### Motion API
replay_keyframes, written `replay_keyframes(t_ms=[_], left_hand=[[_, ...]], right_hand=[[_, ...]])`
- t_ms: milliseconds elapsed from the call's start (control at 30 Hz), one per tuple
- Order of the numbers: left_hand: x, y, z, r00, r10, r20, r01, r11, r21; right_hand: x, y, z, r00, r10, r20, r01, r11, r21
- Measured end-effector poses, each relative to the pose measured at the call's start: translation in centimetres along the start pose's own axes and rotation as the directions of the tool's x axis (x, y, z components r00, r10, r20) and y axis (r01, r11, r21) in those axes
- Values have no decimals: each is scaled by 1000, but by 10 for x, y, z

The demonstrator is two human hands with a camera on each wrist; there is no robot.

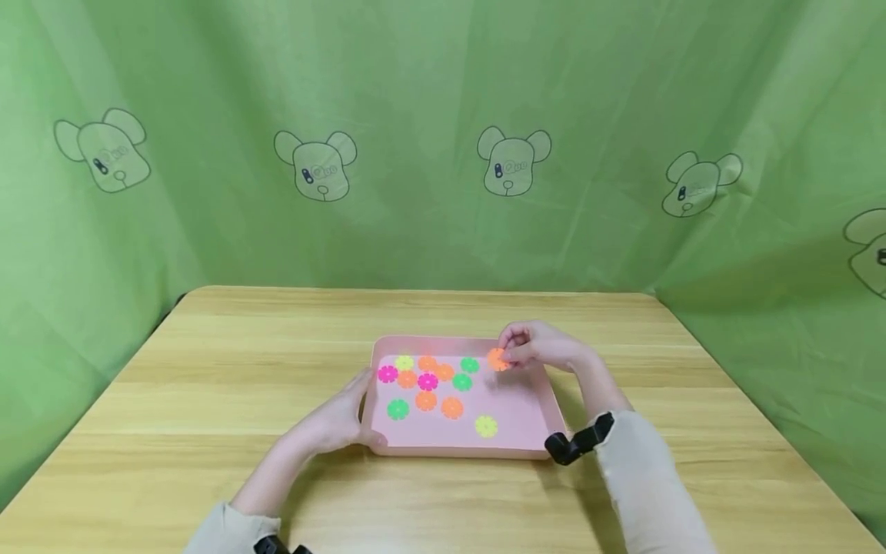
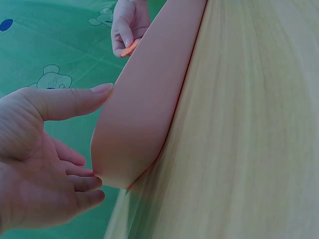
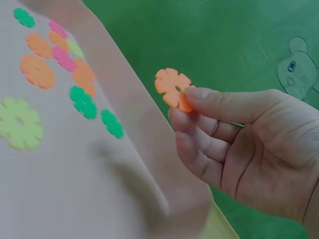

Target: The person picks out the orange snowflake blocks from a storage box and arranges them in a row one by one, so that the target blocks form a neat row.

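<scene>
A pink tray [image 1: 522,415] lies on the table with several flower-shaped plastic discs in it. My right hand [image 1: 533,345] pinches an orange flower disc [image 3: 173,88] between thumb and fingers, raised over the tray's far right part. At the near left corner rests my left hand [image 2: 45,154], its thumb against the front rim and its other fingertips at the side wall. Inside the tray, orange discs [image 1: 452,408] and pink discs [image 1: 428,382] cluster to the left, along with green discs [image 1: 398,409]. A yellow disc [image 1: 486,427] sits near the front edge.
The wooden table [image 1: 208,400] extends around the tray on all sides. A green curtain [image 1: 415,231] printed with bear heads hangs behind it and along both sides. Black wrist mounts [image 1: 580,440] sit on the sleeves, the right one close to the tray's front right corner.
</scene>
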State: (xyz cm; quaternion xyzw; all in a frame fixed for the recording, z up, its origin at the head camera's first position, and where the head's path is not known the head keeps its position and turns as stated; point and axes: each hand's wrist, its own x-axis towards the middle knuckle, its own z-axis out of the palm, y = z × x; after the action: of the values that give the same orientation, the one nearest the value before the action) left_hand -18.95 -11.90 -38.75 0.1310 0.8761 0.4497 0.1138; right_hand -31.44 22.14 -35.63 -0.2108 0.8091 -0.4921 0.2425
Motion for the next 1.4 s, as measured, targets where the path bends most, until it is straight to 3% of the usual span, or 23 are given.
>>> replay_keyframes(t_ms=[233, 700, 1000, 1167, 1400], left_hand=[[-1, 1, 1, 1000, -8, -7, 8, 1000, -3], [-2, 2, 1, 1000, 4, -7, -4, 1000, -4], [-2, 2, 2, 1000, 12, -8, -12, 1000, 1], [-3, 1, 2, 1000, 15, -9, -15, 1000, 10], [-2, 2, 1, 1000, 16, -8, -16, 1000, -5]], right_hand=[[-21, 7, -22, 999, 6, -45, -1, 996, 94], [-69, 43, -50, 986, 77, -147, -52, 985, 166], [-82, 70, -55, 984, 106, -145, -89, 989, 117], [-80, 78, -51, 979, 134, -156, -122, 989, 88], [-74, 79, -43, 968, 160, -195, -169, 985, -28]])
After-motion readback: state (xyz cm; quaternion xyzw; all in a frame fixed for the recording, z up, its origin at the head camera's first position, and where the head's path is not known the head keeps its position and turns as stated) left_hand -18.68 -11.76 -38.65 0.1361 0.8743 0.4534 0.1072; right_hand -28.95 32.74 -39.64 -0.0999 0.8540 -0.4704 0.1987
